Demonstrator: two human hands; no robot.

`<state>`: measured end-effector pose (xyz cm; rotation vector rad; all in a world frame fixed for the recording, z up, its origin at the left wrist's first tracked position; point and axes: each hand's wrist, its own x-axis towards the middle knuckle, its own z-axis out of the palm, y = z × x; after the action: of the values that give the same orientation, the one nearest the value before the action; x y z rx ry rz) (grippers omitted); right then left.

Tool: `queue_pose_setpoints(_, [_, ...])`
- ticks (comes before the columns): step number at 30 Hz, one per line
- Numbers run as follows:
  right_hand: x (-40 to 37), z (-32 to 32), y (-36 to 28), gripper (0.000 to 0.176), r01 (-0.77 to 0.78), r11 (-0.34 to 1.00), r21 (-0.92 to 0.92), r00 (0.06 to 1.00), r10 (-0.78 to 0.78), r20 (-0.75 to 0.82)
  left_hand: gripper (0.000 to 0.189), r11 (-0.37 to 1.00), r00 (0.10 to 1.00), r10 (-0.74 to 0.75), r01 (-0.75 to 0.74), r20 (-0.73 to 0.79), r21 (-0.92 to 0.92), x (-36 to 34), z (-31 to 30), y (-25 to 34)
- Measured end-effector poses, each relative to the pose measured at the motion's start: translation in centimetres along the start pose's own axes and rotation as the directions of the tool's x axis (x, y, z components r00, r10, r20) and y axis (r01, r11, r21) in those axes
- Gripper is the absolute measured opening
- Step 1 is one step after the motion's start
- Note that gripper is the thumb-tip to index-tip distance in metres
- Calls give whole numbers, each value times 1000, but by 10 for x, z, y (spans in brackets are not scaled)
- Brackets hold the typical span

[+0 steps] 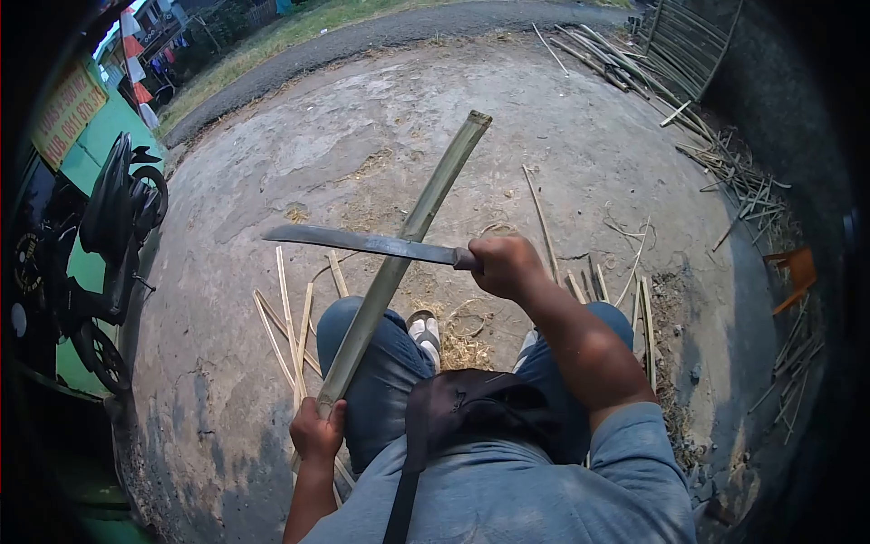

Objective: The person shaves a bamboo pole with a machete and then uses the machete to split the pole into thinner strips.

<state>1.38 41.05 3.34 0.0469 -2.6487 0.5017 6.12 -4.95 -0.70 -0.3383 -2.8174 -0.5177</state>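
My left hand (pixel 317 431) is closed around the lower end of a long split bamboo piece (pixel 376 304). The bamboo slants up and away to the right, passing over my left knee. In my right hand (pixel 504 266) is the handle of a machete (pixel 372 243), its long blade pointing left. The blade crosses over the bamboo near its middle in this view. The fingers of my right hand are wrapped round the dark handle. A dark bag (pixel 480 408) rests on my lap, its strap running down my front.
Bamboo strips (pixel 290 317) lie by my left leg, and more strips (pixel 645 326) by my right. Shavings (pixel 462 349) cover the ground between my feet. A motorcycle (pixel 113 236) stands at the left. Piles of bamboo (pixel 616 59) lie along the right wall, near an orange object (pixel 796 272).
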Motion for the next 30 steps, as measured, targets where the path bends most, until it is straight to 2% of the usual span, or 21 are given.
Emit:
queue_pose_setpoints(4, [-7, 4, -26, 5, 171, 975, -141, 978, -150, 148, 74, 1000, 1000, 7, -7, 17, -21, 2, 4, -1])
queue_pose_setpoints(6, [-5, 3, -27, 6, 153, 978, -141, 978, -130, 162, 75, 1000, 1000, 5, -5, 22, -21, 3, 7, -3])
queue_pose_setpoints(8, [2, 3, -5, 8, 70, 995, -75, 993, -63, 98, 75, 1000, 1000, 0, 0, 13, -20, 1, 10, -7])
queue_pose_setpoints(10, [12, 13, 21, 15, -132, 990, -47, 991, 134, 26, 75, 1000, 1000, 2, -2, 1, 9, -1, 9, -8])
queue_pose_setpoints(15, [16, 7, 18, 17, -217, 975, 40, 976, 216, 14, 76, 1000, 1000, -9, 9, 8, 26, 2, 7, -10])
queue_pose_setpoints(18, [4, 2, 4, 16, -126, 990, 66, 990, 129, -47, 76, 1000, 1000, -18, 18, 20, 8, 2, 10, -10])
queue_pose_setpoints(22, [-7, -1, -22, 9, 122, 990, -72, 987, -113, 116, 77, 1000, 1000, 0, 1, 28, -21, 7, 11, -1])
queue_pose_setpoints(23, [-11, 10, -25, 12, 169, 980, -108, 982, -158, 103, 76, 1000, 999, 4, -3, 36, -26, 9, 12, 0])
queue_pose_setpoints(24, [-10, 9, -30, 11, 185, 975, -124, 972, -163, 171, 76, 999, 999, 4, -3, 46, -39, 10, 13, 1])
queue_pose_setpoints(26, [-7, 7, -24, 13, 184, 978, -94, 973, -168, 155, 76, 998, 998, 0, 4, 69, -55, 11, 13, -2])
queue_pose_setpoints(28, [6, 8, 15, 13, 87, 990, -109, 995, -81, 56, 75, 999, 999, -1, 3, 51, -40, 15, 13, 1])
queue_pose_setpoints(29, [13, 13, 33, 15, -101, 994, -39, 995, 101, -18, 75, 999, 999, -7, 8, 45, -35, 10, 11, 1])
queue_pose_setpoints(30, [18, 9, 42, 16, -230, 973, -12, 973, 230, -22, 74, 1000, 999, -2, 2, 44, -11, 11, 9, 1])
